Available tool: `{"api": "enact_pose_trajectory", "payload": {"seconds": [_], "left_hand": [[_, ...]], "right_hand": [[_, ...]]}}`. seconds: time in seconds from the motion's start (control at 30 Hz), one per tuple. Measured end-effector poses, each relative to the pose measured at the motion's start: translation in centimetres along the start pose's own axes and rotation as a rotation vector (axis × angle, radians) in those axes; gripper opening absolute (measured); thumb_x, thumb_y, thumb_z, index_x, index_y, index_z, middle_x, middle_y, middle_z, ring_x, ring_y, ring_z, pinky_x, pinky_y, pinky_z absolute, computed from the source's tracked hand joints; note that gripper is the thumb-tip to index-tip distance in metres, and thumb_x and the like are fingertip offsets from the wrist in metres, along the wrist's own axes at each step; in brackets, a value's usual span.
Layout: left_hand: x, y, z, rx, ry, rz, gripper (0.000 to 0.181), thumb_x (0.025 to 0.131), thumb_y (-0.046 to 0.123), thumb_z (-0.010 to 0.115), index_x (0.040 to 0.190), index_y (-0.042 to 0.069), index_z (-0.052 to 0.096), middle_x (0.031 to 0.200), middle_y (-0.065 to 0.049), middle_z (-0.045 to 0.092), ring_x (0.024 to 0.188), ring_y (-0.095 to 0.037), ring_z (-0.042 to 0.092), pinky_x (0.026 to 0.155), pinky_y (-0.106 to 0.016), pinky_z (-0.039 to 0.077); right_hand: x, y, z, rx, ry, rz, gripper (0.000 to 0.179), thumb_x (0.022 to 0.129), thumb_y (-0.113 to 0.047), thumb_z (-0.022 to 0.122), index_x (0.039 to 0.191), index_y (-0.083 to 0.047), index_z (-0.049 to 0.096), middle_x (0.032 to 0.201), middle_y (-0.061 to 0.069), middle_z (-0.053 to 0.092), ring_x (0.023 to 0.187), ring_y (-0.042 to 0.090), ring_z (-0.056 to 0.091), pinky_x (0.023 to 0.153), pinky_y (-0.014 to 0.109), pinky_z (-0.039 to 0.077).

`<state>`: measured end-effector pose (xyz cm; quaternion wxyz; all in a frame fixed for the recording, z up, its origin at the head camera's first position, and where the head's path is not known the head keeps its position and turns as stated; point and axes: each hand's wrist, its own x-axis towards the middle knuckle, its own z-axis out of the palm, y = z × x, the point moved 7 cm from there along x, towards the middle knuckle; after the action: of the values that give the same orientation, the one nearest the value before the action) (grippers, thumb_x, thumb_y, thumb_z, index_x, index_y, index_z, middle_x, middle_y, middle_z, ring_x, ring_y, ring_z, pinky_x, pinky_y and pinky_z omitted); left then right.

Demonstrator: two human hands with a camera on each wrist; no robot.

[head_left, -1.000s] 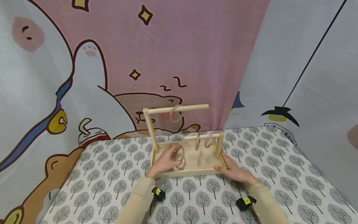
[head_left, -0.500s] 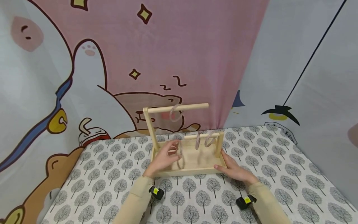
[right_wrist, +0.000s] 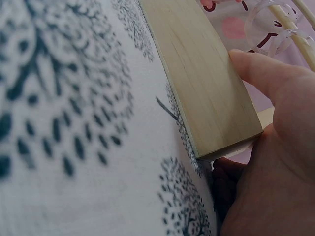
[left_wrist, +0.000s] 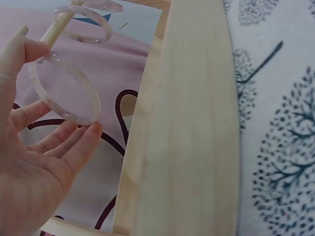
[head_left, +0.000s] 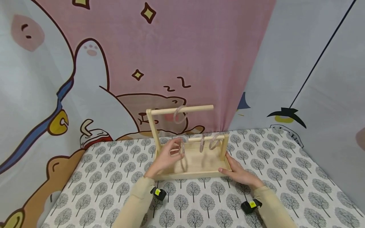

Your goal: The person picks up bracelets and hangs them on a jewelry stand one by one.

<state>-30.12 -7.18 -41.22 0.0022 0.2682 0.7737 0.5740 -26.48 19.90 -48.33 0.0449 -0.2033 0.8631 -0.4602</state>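
My left hand (head_left: 167, 157) pinches a clear, pale pink-tinted bangle (left_wrist: 64, 116) between thumb and fingers. In the left wrist view the bangle overlaps the free end of a short wooden bar (head_left: 195, 139). Two similar bangles hang farther along this bar, the outer bangle (head_left: 201, 145) and the inner bangle (head_left: 210, 146). A single bangle (head_left: 175, 117) hangs from the taller bar (head_left: 199, 109) on the left post. Both bars belong to a wooden display stand with a shallow tray (head_left: 196, 174). My right hand (head_left: 240, 174) grips the tray's right end, thumb on the front wall.
A cloth with printed trees (head_left: 194, 202) covers the table under the stand. Behind hangs a pink curtain (head_left: 211, 57) with cartoon animals. The left post (head_left: 154, 131) rises close behind my left hand, and the short right post (head_left: 224, 148) stands near my right hand.
My left hand has raised the bangle from low over the tray toward the short bar's free end, moving slightly left. My right hand has stayed on the tray's right end.
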Motion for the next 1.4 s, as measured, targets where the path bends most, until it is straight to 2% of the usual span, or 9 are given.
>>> {"api": "enact_pose_trajectory", "payload": {"seconds": [0.1,0.23,0.43,0.57,0.67,0.87,0.97,1.13,1.4], "left_hand": [[0.3,0.4,-0.1,-0.013,0.002,0.004,0.065,0.08,-0.006,0.071,0.139,0.0,0.043,0.126,-0.019,0.047,0.113,-0.039,0.055,0.099,-0.044,0.045],[0.7,1.3,-0.1,-0.005,-0.013,0.044,0.065,0.08,-0.009,0.07,0.139,-0.005,0.041,0.127,-0.025,0.045,0.112,-0.044,0.054,0.099,-0.049,0.044],[0.7,5.4,0.0,0.018,-0.045,0.091,0.062,0.081,-0.009,0.069,0.136,-0.011,0.04,0.126,-0.031,0.044,0.111,-0.047,0.054,0.098,-0.052,0.044],[1.1,4.6,0.0,0.041,-0.035,0.101,0.063,0.081,-0.004,0.072,0.138,-0.002,0.043,0.126,-0.022,0.046,0.114,-0.039,0.054,0.098,-0.042,0.046],[1.4,4.1,0.1,0.042,-0.029,0.11,0.065,0.081,-0.004,0.073,0.138,0.0,0.043,0.126,-0.019,0.046,0.116,-0.038,0.053,0.098,-0.04,0.046],[1.0,7.6,0.2,0.017,-0.026,0.185,0.061,0.08,-0.009,0.07,0.134,-0.012,0.042,0.122,-0.032,0.045,0.112,-0.048,0.05,0.097,-0.054,0.044],[1.4,7.2,0.1,0.025,-0.015,0.194,0.062,0.081,-0.007,0.072,0.135,-0.01,0.043,0.122,-0.029,0.047,0.112,-0.045,0.051,0.098,-0.05,0.045],[2.2,6.1,-0.1,0.047,-0.005,0.182,0.064,0.082,0.001,0.075,0.139,-0.001,0.044,0.124,-0.017,0.05,0.115,-0.035,0.053,0.098,-0.038,0.046],[3.3,7.8,-0.3,0.118,-0.004,0.277,0.066,0.081,0.007,0.078,0.139,0.002,0.046,0.126,-0.017,0.051,0.112,-0.038,0.056,0.097,-0.041,0.047]], "right_hand": [[0.0,0.1,0.0,0.0,-0.001,-0.002,0.093,0.093,-0.033,0.061,0.153,0.001,-0.003,0.152,0.037,0.003,0.133,0.059,0.009,0.097,0.078,0.008],[0.1,0.3,0.1,-0.002,-0.008,-0.006,0.093,0.094,-0.035,0.06,0.153,-0.001,-0.004,0.152,0.036,0.002,0.134,0.059,0.008,0.097,0.078,0.007],[0.0,0.0,0.0,0.0,-0.006,0.03,0.093,0.093,-0.033,0.061,0.153,0.001,-0.002,0.153,0.035,0.004,0.135,0.057,0.008,0.099,0.077,0.007],[-0.1,-0.3,-0.2,0.002,-0.005,0.063,0.092,0.093,-0.032,0.061,0.153,0.003,0.0,0.154,0.033,0.005,0.136,0.056,0.009,0.101,0.075,0.007],[-0.1,-0.3,-0.2,0.004,-0.01,0.068,0.093,0.093,-0.033,0.061,0.153,0.002,0.0,0.154,0.033,0.005,0.136,0.056,0.009,0.1,0.076,0.006],[-0.1,-0.3,0.0,-0.005,-0.012,0.009,0.092,0.094,-0.033,0.06,0.153,0.001,-0.003,0.151,0.037,0.005,0.133,0.06,0.01,0.096,0.078,0.009],[0.0,0.1,0.0,-0.001,-0.005,-0.003,0.093,0.094,-0.035,0.06,0.153,0.0,-0.002,0.152,0.037,0.006,0.133,0.06,0.011,0.097,0.078,0.009],[0.1,1.0,0.0,0.025,-0.007,0.033,0.096,0.092,-0.039,0.062,0.154,0.0,0.0,0.155,0.031,0.004,0.136,0.055,0.008,0.1,0.076,0.006],[0.1,0.5,0.0,-0.004,-0.015,0.028,0.094,0.094,-0.038,0.06,0.153,0.0,-0.002,0.153,0.035,0.005,0.134,0.058,0.009,0.098,0.078,0.008]]}}
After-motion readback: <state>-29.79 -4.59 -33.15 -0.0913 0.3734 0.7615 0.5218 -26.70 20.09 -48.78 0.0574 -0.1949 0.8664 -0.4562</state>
